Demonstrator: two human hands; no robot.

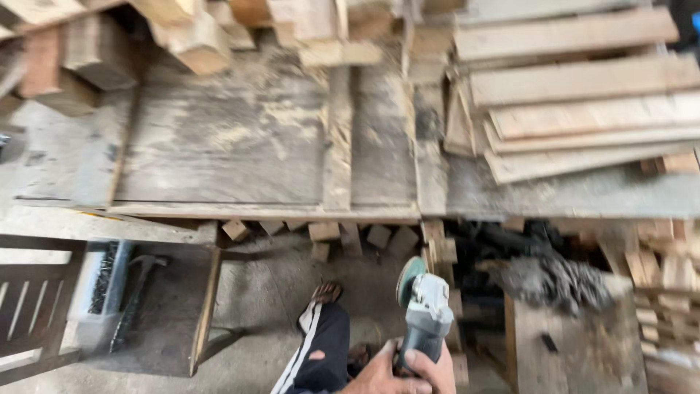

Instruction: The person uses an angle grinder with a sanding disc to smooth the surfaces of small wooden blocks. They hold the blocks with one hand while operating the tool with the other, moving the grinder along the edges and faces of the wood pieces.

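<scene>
Head view: right hand (408,371) — grip clenched on angle grinder (424,310) — long axis upright, disc end up.

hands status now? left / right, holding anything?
Left hand: not in view.
Right hand: closed around the body of the angle grinder, disc pointing up and away, held low above the floor.

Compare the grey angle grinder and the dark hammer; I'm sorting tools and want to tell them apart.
The grey angle grinder is gripped in a hand, its green disc upward; the dark hammer lies untouched, leaning against a grey container. The grinder is bulky and light grey; the hammer is slim and dark. The grinder sits bottom centre, the hammer far left. Both are hand tools.
</scene>
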